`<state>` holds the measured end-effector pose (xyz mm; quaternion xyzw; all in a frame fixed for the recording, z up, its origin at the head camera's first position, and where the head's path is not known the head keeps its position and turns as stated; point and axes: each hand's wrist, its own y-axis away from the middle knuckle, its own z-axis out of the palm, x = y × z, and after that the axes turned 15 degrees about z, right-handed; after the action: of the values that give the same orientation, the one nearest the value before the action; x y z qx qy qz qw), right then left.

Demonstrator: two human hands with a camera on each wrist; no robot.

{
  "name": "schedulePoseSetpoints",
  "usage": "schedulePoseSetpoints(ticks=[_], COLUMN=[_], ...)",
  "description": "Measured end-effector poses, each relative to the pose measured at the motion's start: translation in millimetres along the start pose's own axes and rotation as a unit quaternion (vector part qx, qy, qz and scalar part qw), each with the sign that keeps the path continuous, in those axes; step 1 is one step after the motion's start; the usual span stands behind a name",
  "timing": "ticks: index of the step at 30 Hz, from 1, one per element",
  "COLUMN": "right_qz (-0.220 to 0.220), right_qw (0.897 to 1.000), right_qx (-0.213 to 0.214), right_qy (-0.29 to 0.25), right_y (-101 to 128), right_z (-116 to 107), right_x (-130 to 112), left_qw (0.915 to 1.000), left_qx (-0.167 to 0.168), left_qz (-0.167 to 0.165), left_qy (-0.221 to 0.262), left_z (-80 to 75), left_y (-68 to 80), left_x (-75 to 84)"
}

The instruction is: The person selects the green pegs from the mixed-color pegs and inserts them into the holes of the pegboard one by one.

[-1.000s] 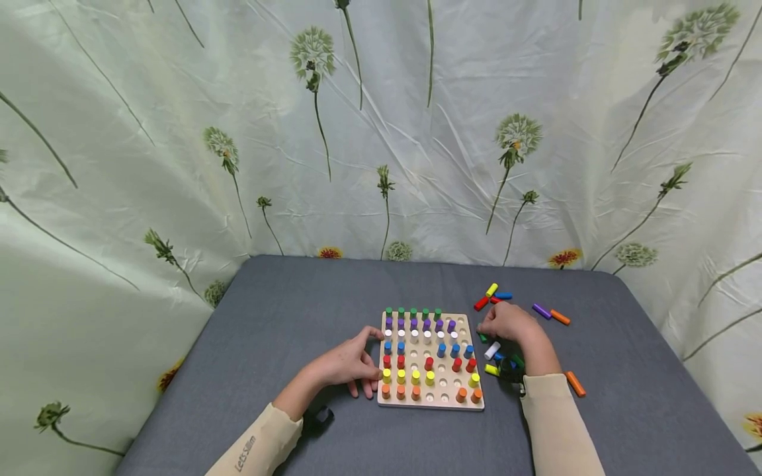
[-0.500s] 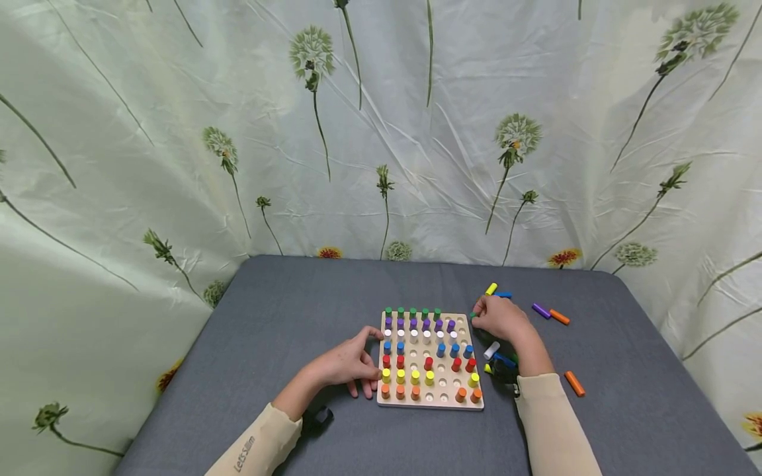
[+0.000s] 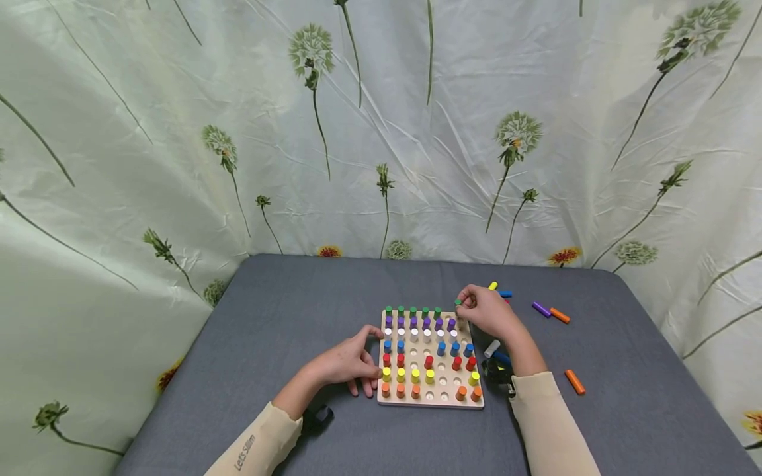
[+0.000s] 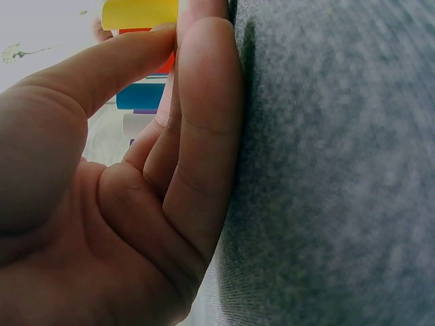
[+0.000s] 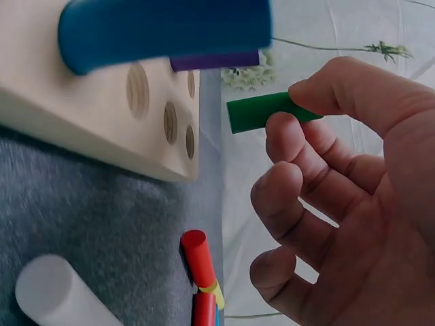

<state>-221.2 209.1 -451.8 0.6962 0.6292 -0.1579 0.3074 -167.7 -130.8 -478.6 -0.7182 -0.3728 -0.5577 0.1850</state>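
The wooden pegboard (image 3: 450, 400) stands on the table with rows of coloured pegs upright in its holes. My left hand (image 3: 346, 360) rests against its left edge, index finger and thumb spread apart along that side. In the left wrist view the thumb tip lies beside a yellow peg (image 4: 139, 13), the other fingers (image 4: 204, 122) fairly straight. Over the board's far right corner, my right hand (image 3: 491, 311) pinches a green peg (image 5: 262, 112) between thumb and index finger. The peg is held above the holes there, and the remaining fingers are loosely bent.
Loose pegs lie right of the board: a white peg (image 3: 491, 348), a purple peg (image 3: 541, 309), orange pegs (image 3: 575, 382), and red ones (image 5: 197, 258) partly hidden behind my right hand. A patterned curtain (image 3: 417, 132) hangs behind the grey table (image 3: 315, 291).
My right hand has lifted the green peg off the table at the board's right and carried it left and away, over the far right corner. My left hand stays put.
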Motion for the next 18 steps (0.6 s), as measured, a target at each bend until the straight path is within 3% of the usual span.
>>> schedulePoseSetpoints(ticks=[18], right_qz=[-0.002], right_qw=[0.999], right_qx=[-0.035], right_qy=[0.002], right_y=[1.4], right_z=[8.6], right_x=[-8.0], left_qw=[1.0], left_qx=[-0.003], left_qz=[0.0], left_qy=[0.005], left_z=[0.2], left_y=[-0.2], left_x=[-1.1])
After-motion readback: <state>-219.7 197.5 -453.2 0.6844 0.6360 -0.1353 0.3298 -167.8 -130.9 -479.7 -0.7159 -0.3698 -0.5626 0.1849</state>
